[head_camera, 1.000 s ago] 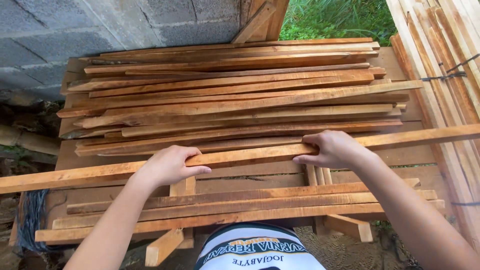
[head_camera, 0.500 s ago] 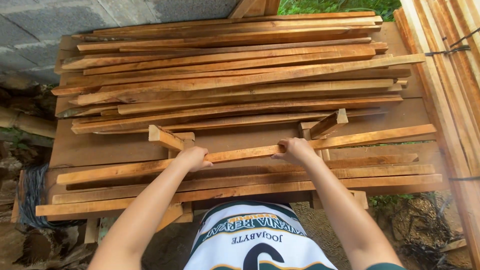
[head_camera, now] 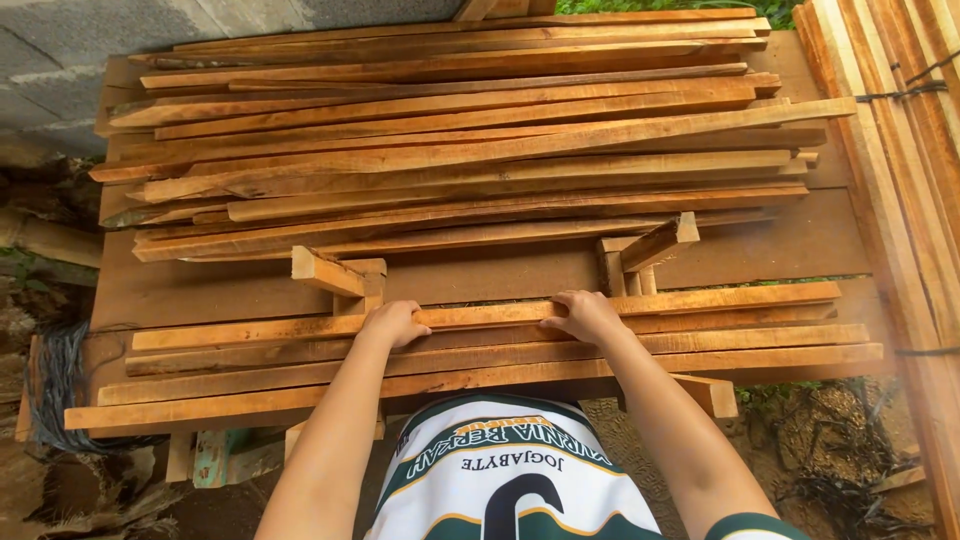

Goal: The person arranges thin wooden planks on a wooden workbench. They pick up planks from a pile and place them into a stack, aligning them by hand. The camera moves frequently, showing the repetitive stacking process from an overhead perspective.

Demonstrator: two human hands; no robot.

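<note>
A long thin wooden slat (head_camera: 720,300) lies across the near row of slats on a brown board table (head_camera: 830,245). My left hand (head_camera: 394,323) rests on it left of centre, fingers curled over its top. My right hand (head_camera: 583,315) presses on the same slat a little to the right, fingers bent on its edge. Below the hands lie three more long slats (head_camera: 780,345) stacked side by side along the table's front. Short upright wood blocks stand just beyond each hand, one block (head_camera: 325,272) on the left and another block (head_camera: 655,243) on the right.
A big loose pile of long slats (head_camera: 470,130) covers the far half of the table. Pale tied planks (head_camera: 900,120) lean at the right edge. A grey block wall (head_camera: 60,50) is at the upper left, with dirt and debris below the table.
Both hands drew the slat toward me and set it down against the near row. The hands have come closer together on it.
</note>
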